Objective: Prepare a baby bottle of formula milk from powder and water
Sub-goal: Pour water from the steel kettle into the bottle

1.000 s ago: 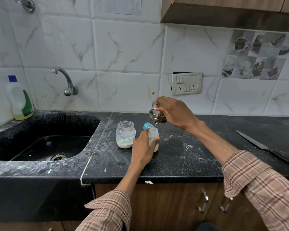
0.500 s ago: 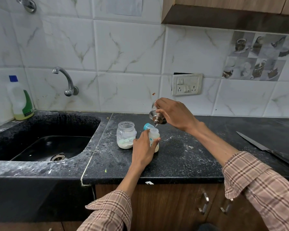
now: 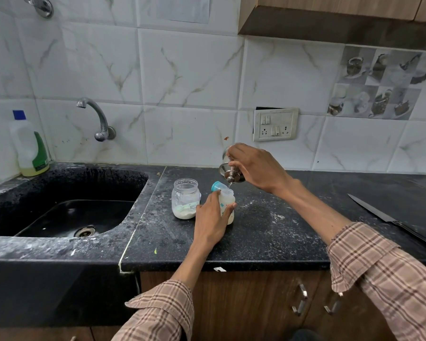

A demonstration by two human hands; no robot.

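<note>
A small translucent baby bottle [image 3: 228, 201] stands on the black counter [image 3: 268, 232], its mouth uncovered, and my left hand [image 3: 213, 217] is wrapped around its side. A teal cap [image 3: 218, 186] is at the bottle's top left, next to my fingers. My right hand [image 3: 256, 167] holds a steel cup [image 3: 228, 169] tilted over the bottle, and a thin stream of water falls from the cup into the bottle. Left of the bottle stands a clear jar [image 3: 185, 199] with white powder at its bottom.
A black sink [image 3: 67, 215] lies to the left, with a tap [image 3: 96, 116] above it and a dish soap bottle [image 3: 30, 146] in the far corner. A long knife [image 3: 391, 220] lies on the counter at the right. White powder dusts the counter.
The steel cup has stayed tilted over the bottle with water running. Both hands keep nearly the same place.
</note>
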